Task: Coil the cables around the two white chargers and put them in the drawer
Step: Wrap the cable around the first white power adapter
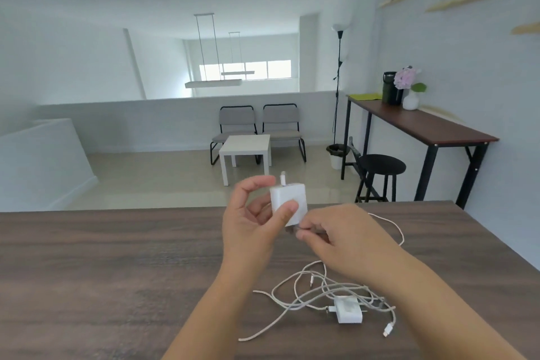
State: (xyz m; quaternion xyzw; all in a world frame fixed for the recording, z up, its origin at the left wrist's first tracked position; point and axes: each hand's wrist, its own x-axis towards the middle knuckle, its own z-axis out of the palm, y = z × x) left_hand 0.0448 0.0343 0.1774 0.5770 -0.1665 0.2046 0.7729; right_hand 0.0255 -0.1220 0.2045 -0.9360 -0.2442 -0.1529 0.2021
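Observation:
My left hand holds a white charger upright above the dark wooden table, thumb pressed on its front face. A white plug end sticks up from its top. My right hand pinches the cable at the charger's lower edge, fingers closed on it. That cable trails to the right behind my right hand. A second, smaller white charger lies flat on the table near me, amid a loose tangle of white cables. No drawer is in view.
The table's far edge runs just behind my hands. Beyond it are a white side table, two grey chairs, a black stool and a tall dark-topped desk along the right wall.

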